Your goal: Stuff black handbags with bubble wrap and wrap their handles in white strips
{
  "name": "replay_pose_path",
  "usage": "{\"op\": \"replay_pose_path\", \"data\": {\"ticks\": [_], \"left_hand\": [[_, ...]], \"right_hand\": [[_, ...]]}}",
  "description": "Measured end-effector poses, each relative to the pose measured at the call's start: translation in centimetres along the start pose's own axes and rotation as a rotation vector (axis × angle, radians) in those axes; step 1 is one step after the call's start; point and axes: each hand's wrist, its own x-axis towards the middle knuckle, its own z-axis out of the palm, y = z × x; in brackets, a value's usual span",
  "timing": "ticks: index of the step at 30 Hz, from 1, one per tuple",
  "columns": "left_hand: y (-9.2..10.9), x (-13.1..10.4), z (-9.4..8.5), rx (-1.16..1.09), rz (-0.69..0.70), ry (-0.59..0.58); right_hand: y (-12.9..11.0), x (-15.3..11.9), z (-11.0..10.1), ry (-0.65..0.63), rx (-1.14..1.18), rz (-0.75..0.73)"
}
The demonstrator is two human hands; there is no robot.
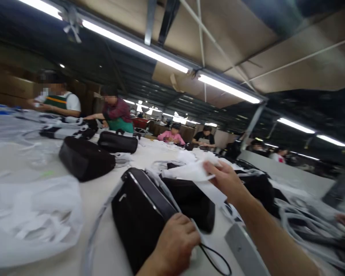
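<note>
A black bag (138, 214) with a zip along its top edge and a small silver mark lies tilted before me. My left hand (176, 239) is closed on its near top corner, fingers curled. From under that hand a thin black cord loop (217, 260) sticks out. My right hand (222, 178) is raised further off, pinching thin white paper (189, 172) that hangs loosely and blurs with motion. Behind the paper sits a second black bag (199, 203), partly covered. A pale wrapped strap (99, 222) runs along the left side of the first bag.
At left stands a clear plastic bag (34, 222) of white scraps. More black bags (84, 157) lie across the white table (94, 199). A grey box-like object (245, 249) is beside my right forearm. Wrapped straps (304, 218) pile up at right. Several co-workers (119, 115) are around.
</note>
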Motion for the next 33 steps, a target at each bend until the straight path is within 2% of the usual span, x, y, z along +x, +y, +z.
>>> {"op": "replay_pose_path", "data": {"ticks": [2, 3, 5, 7, 8, 10, 13, 16, 21, 27, 33], "left_hand": [[0.1, 0.1, -0.5, -0.055, -0.028, 0.142], [0.1, 0.0, -0.9, -0.08, -0.031, 0.187], [0.3, -0.2, -2.0, -0.129, -0.039, 0.232], [0.5, -0.2, -3.2, -0.175, -0.061, 0.241], [0.6, -0.1, -3.7, -0.195, -0.076, 0.239], [0.9, 0.1, -4.7, -0.229, -0.106, 0.232], [1.8, 0.5, -5.5, -0.244, -0.143, 0.208], [3.6, 0.8, -5.3, -0.212, -0.167, 0.159], [6.0, 1.1, -4.6, -0.102, -0.236, 0.071], [4.8, 1.1, -5.4, -0.028, -0.349, 0.018], [4.0, 1.4, -5.2, 0.023, -0.391, -0.044]], "right_hand": [[2.3, -4.3, -6.9, 0.243, -0.219, -0.054], [4.1, -6.6, -9.5, 0.332, -0.338, -0.081], [8.4, -11.0, -13.2, 0.305, -0.515, -0.079], [12.3, -14.7, -15.0, 0.142, -0.622, 0.044], [13.8, -16.2, -15.4, 0.043, -0.675, 0.131], [15.2, -18.1, -15.7, -0.061, -0.73, 0.234], [14.6, -18.5, -15.9, -0.012, -0.683, 0.195], [13.9, -17.2, -16.1, 0.041, -0.63, 0.143], [15.2, -15.6, -15.8, 0.056, -0.633, 0.133], [14.7, -16.1, -15.6, 0.005, -0.783, 0.106], [15.1, -15.5, -15.1, 0.027, -0.958, 0.088]]}}
